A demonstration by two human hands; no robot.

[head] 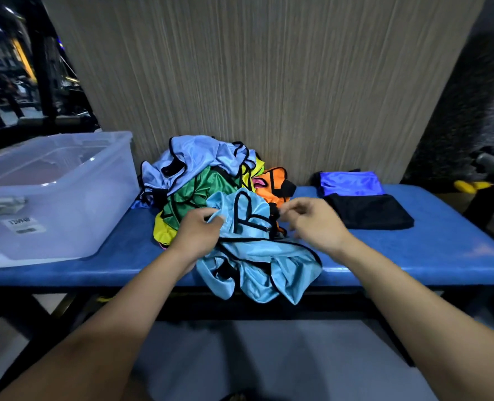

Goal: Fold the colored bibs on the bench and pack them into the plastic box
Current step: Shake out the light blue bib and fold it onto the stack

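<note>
Between the two hands lies a crumpled light-blue bib (pixel 257 256) with black trim, its lower folds spilling over the near edge of the blue bench (pixel 413 256). Left hand (pixel 198 235) has its fingers curled into the cloth at the bib's upper left, pinching a bunch of fabric near the fingertips. Right hand (pixel 316 224) has its fingers bent and drawn together at the bib's upper right edge, beside a black strap — whether they actually pinch the cloth or only hover at it I cannot tell, since the hand is blurred. Just beyond the fingertips of both hands sits the pile of unfolded bibs (pixel 199 172) against the wood-grain wall (pixel 269 68): a pale lavender-blue one on top, a green one under it, yellow showing at the lower left and behind, and an orange one just beyond the right fingers. Well to the left of the left hand's fingers stands the clear plastic box (pixel 75 204), open-topped, resting on the bench with a white label on its near wall; its contents are too faint to make out. To the right of the right hand's fingers, apart from them, lie two flat folded bibs — a black folded bib (pixel 370 211) nearer, and a royal-blue folded bib (pixel 351 182) behind it, the two touching or overlapping.
</note>
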